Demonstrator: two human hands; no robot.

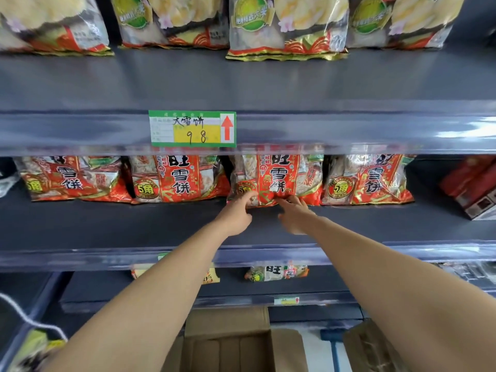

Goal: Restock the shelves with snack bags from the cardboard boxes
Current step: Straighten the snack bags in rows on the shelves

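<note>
Both my arms reach onto the grey middle shelf (134,224). My left hand (237,213) pinches the lower left edge of a red snack bag (279,175) that stands upright, third in a row of red bags. My right hand (295,216) touches the same bag's bottom edge with its fingertips, fingers spread. Further red bags stand on either side: one to the left (171,178), one at the far left (69,178), one to the right (367,181). An open cardboard box (230,350) sits on the floor below, and its inside looks empty.
The top shelf holds yellow-green snack bags (287,25). A green price tag (192,128) hangs on that shelf's front rail. Red boxes (472,183) lie at the middle shelf's right end. The lower shelf carries a few small bags (276,273). A second box flap (375,345) shows at bottom right.
</note>
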